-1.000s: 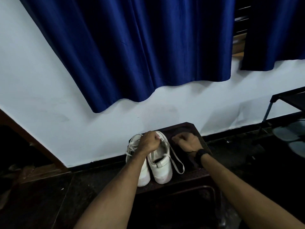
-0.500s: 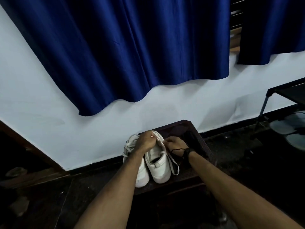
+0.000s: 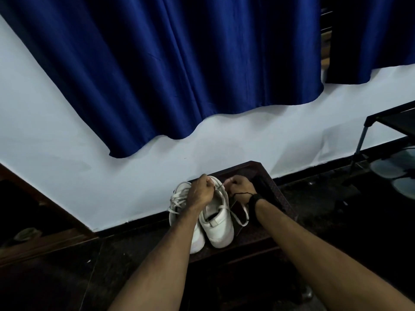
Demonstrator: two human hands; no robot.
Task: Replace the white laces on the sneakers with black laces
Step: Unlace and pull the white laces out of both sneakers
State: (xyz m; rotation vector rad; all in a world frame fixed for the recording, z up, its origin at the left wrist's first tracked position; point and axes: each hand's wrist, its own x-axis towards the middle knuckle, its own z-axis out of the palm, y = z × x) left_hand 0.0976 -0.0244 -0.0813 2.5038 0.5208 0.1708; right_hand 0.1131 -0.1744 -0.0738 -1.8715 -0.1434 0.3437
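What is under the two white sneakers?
The two white sneakers stand on a dark low wooden table. The part of its top beneath them is covered, so nothing more shows there.

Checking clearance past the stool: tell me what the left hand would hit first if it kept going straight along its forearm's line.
Probably the white wall. The left hand sits over the right sneaker, gripping its white lace, and points up-frame past the stool's far edge; depth is unclear.

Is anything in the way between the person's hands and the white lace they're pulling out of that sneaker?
Nothing visible. The left hand and right hand already pinch the white lace over the right-side sneaker.
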